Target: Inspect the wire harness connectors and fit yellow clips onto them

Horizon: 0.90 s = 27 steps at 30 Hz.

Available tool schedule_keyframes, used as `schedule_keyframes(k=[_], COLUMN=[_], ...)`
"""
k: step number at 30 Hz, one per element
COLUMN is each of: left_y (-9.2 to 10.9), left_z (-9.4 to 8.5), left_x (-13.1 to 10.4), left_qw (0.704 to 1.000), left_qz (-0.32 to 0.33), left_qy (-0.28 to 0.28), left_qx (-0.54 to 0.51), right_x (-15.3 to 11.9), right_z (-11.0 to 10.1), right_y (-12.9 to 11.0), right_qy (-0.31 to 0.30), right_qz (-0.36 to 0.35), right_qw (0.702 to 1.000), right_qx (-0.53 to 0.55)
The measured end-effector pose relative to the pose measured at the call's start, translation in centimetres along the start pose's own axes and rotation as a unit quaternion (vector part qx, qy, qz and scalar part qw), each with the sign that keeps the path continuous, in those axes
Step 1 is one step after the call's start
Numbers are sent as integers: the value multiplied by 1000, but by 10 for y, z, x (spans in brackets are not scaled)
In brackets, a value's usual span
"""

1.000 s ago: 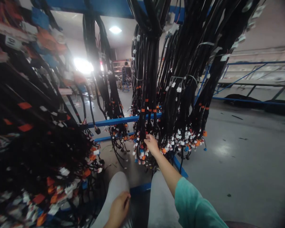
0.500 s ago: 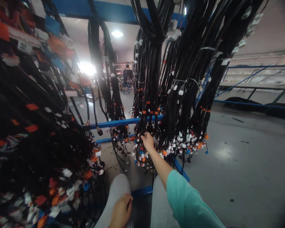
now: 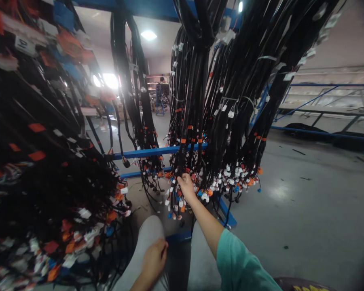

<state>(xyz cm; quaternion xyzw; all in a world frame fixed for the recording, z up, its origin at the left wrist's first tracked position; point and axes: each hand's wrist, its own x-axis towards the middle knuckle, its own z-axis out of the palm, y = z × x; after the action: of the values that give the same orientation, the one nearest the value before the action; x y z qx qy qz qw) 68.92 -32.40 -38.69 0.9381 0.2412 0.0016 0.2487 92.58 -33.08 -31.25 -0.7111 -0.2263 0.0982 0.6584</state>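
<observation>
In the middle of the head view my right hand (image 3: 187, 187) reaches forward, fingers curled around the lower branches of a black wiring harness (image 3: 186, 155). White, orange and blue connectors (image 3: 176, 202) dangle just below and around that hand. Orange tape bands mark the harness above my grip. My left hand (image 3: 155, 260) rests near my left knee, its fingers closed. Whatever it may hold is hidden from this angle.
More hanging harnesses crowd the left (image 3: 54, 178) and right (image 3: 233, 133). A blue rack bar (image 3: 151, 152) crosses behind the harnesses, and a blue base beam (image 3: 182, 236) lies low between my legs. A blue-framed rack (image 3: 327, 87) stands far right.
My right hand has shifted slightly down and left, with the harness ends beneath it swinging left. The view has tilted a little. My left hand stays closed near the knee.
</observation>
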Motion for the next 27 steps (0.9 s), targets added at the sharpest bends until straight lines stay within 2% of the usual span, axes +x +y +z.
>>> schedule_keyframes(k=[4, 9, 14, 17, 20, 21, 23, 25, 27], left_y=[-2, -6, -7, -3, 6, 11, 22, 34, 46], left_z=[1, 4, 0, -11, -31, -39, -56, -70, -83], left_x=[-1, -5, -8, -9, -12, -14, -18, -25, -33], left_qw=[1000, 999, 979, 939, 889, 871, 829, 781, 748], left_qz=[9, 19, 9, -47, -140, -162, -168, -152, -151], left_qy=[5, 30, 80, 175, 232, 232, 214, 177, 119], left_qx=[-3, -38, -189, -292, -369, -402, -489, -580, -636], right_x=[-23, -44, -60, -66, -70, -71, -74, -77, -80], right_z=[4, 5, 0, -6, -12, -13, -16, -20, -23], right_y=[2, 1, -14, -30, -50, -56, -68, -77, -83], right_qy=[-70, -150, -185, -228, -242, -235, -222, -220, -228], right_qz=[49, 136, 217, 290, 395, 420, 440, 444, 444], right_qw=[996, 972, 933, 886, 796, 769, 742, 731, 725], right_qx=[37, 124, 220, 281, 390, 421, 454, 469, 475])
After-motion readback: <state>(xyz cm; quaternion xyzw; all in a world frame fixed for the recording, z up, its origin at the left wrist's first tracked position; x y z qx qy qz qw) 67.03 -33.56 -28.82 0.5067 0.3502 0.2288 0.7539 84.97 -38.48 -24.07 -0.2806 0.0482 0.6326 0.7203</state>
